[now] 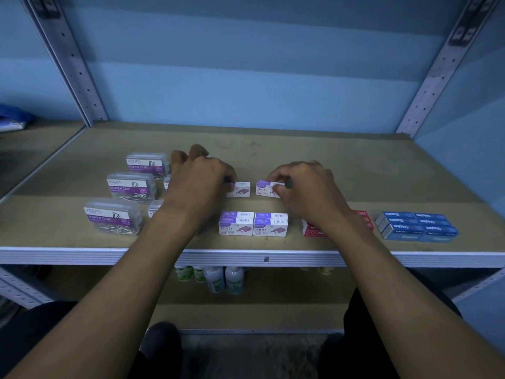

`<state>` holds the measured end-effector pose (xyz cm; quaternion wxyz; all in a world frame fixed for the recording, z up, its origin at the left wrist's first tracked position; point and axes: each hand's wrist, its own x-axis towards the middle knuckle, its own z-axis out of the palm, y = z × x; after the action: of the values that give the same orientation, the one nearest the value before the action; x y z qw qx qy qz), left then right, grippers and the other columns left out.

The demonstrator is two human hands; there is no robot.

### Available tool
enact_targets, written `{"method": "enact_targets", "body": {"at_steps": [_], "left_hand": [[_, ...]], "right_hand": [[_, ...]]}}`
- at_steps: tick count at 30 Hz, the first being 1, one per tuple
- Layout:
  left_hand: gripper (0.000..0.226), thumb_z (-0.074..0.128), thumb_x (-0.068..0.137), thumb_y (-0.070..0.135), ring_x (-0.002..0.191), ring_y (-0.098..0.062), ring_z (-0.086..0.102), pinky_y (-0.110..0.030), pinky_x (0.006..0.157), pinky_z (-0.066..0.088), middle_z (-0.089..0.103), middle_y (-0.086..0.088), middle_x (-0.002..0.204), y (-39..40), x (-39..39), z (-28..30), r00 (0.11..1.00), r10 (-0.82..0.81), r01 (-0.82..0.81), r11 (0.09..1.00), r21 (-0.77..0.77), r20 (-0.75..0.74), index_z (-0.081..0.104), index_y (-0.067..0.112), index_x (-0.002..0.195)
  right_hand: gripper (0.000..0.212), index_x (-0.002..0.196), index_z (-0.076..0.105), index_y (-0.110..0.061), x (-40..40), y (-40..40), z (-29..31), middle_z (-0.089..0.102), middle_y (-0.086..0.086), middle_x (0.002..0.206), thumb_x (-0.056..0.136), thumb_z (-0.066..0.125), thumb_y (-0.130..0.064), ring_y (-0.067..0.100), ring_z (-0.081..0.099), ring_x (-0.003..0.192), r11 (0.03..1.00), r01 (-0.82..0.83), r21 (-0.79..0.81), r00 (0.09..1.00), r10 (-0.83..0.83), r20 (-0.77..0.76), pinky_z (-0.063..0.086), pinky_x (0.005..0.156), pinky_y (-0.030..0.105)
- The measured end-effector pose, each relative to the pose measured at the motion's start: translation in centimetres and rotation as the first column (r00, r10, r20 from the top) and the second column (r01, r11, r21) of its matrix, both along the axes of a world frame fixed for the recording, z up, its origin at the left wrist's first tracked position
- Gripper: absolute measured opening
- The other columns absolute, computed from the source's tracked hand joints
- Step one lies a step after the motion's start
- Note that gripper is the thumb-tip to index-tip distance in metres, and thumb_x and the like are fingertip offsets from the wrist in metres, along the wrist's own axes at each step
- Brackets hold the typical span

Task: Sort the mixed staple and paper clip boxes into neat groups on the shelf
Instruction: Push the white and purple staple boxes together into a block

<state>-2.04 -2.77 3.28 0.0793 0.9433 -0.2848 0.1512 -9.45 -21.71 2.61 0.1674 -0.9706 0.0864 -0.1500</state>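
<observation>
My left hand (200, 179) grips a small white and purple staples box (241, 189) at mid-shelf. My right hand (306, 187) grips a second white and purple staples box (266, 189) just to the right of it, a small gap between the two. In front of them stands a tidy block of the same white staples boxes (252, 225). Clear paper clip boxes (131, 187) with purple labels sit in rows at the left; my left arm hides some. Red staples boxes (313, 229) lie under my right wrist. Blue staples boxes (416, 225) are grouped at the right.
The tan shelf board (341, 170) has a metal front edge (266, 258) and slotted uprights at both back corners. Small bottles (224, 279) stand on the shelf below. A blue and white item (12, 120) lies on the neighbouring shelf at far left.
</observation>
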Motion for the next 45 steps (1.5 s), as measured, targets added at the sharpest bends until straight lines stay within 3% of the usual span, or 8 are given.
{"method": "enact_targets", "body": {"at_steps": [7, 10, 15, 21, 28, 36, 41, 45], "left_hand": [[0.016, 0.064, 0.088, 0.035, 0.125, -0.024, 0.041, -0.043, 0.098, 0.025, 0.073, 0.01, 0.101, 0.2, -0.9, 0.6, 0.999, -0.024, 0.026, 0.998, -0.062, 0.035, 0.074, 0.035, 0.1], [0.014, 0.065, 0.087, 0.038, 0.125, -0.023, 0.042, -0.042, 0.095, 0.025, 0.074, 0.013, 0.098, 0.5, -1.5, 0.7, 0.998, -0.042, 0.047, 0.994, -0.095, 0.055, 0.074, 0.036, 0.097], [0.013, 0.066, 0.087, 0.038, 0.126, -0.021, 0.042, -0.04, 0.096, 0.025, 0.073, 0.015, 0.1, 1.2, -2.9, 0.9, 0.995, -0.087, 0.093, 0.988, -0.121, 0.053, 0.074, 0.036, 0.098], [0.016, 0.064, 0.088, 0.04, 0.128, -0.019, 0.04, -0.04, 0.094, 0.025, 0.072, 0.016, 0.105, 1.8, -4.1, 1.0, 0.991, -0.119, 0.124, 0.989, -0.083, 0.054, 0.072, 0.039, 0.101], [0.017, 0.063, 0.089, 0.042, 0.129, -0.018, 0.039, -0.042, 0.097, 0.027, 0.071, 0.015, 0.105, 1.9, -4.5, 1.0, 0.992, -0.122, 0.124, 0.99, -0.064, 0.035, 0.071, 0.041, 0.104], [0.016, 0.062, 0.09, 0.04, 0.129, -0.018, 0.039, -0.037, 0.093, 0.022, 0.07, 0.015, 0.105, 1.8, -4.4, 0.8, 0.993, -0.117, 0.117, 0.992, -0.04, -0.014, 0.071, 0.04, 0.103], [0.019, 0.057, 0.093, 0.039, 0.128, -0.018, 0.037, -0.036, 0.088, 0.019, 0.069, 0.012, 0.108, 1.8, -4.3, 0.9, 0.99, -0.133, 0.133, 0.991, -0.009, -0.046, 0.071, 0.04, 0.106], [0.021, 0.055, 0.093, 0.039, 0.128, -0.018, 0.036, -0.032, 0.078, 0.008, 0.069, 0.014, 0.109, 1.8, -4.2, 0.9, 0.987, -0.141, 0.141, 0.99, -0.011, -0.077, 0.071, 0.041, 0.107]], "right_hand": [[0.016, 0.102, 0.076, -0.035, -0.5, 0.1, 0.3, 0.074, -0.014, 0.102, 0.089, 0.069, -0.029, 0.019, 0.06, 0.106, 0.999, -0.04, 0.022, 0.996, 0.038, 0.078, 0.047, 0.097, 0.046], [0.016, 0.1, 0.078, -0.033, -1.1, -0.1, 0.3, 0.072, -0.015, 0.095, 0.088, 0.07, -0.025, 0.007, 0.061, 0.089, 0.993, -0.099, 0.069, 0.991, 0.092, 0.097, 0.052, 0.085, 0.034], [0.015, 0.097, 0.078, -0.031, -2.6, -0.2, 0.8, 0.062, -0.018, 0.083, 0.089, 0.072, -0.021, 0.0, 0.059, 0.076, 0.984, -0.122, 0.133, 0.991, 0.113, 0.075, 0.04, 0.064, 0.014], [0.017, 0.1, 0.079, -0.03, -3.9, -0.2, 1.2, 0.07, -0.01, 0.092, 0.088, 0.071, -0.02, 0.006, 0.061, 0.078, 0.978, -0.172, 0.114, 0.985, 0.17, 0.031, 0.047, 0.071, 0.021], [0.018, 0.103, 0.08, -0.027, -4.3, -0.2, 1.2, 0.068, -0.012, 0.088, 0.088, 0.072, -0.02, 0.005, 0.059, 0.073, 0.974, -0.21, 0.083, 0.978, 0.21, 0.01, 0.036, 0.066, 0.005], [0.02, 0.102, 0.08, -0.029, -4.1, 0.0, 1.1, 0.061, -0.023, 0.078, 0.09, 0.069, -0.017, -0.004, 0.06, 0.072, 0.966, -0.229, 0.117, 0.971, 0.234, -0.038, 0.049, 0.069, 0.018], [0.023, 0.101, 0.08, -0.029, -3.9, 0.1, 1.0, 0.068, -0.018, 0.08, 0.09, 0.065, -0.015, -0.009, 0.058, 0.07, 0.969, -0.219, 0.114, 0.972, 0.226, -0.058, 0.042, 0.064, 0.008], [0.025, 0.1, 0.081, -0.03, -3.8, 0.1, 0.9, 0.075, -0.014, 0.089, 0.09, 0.063, -0.016, -0.007, 0.06, 0.074, 0.971, -0.21, 0.119, 0.972, 0.22, -0.078, 0.051, 0.073, 0.02]]}}
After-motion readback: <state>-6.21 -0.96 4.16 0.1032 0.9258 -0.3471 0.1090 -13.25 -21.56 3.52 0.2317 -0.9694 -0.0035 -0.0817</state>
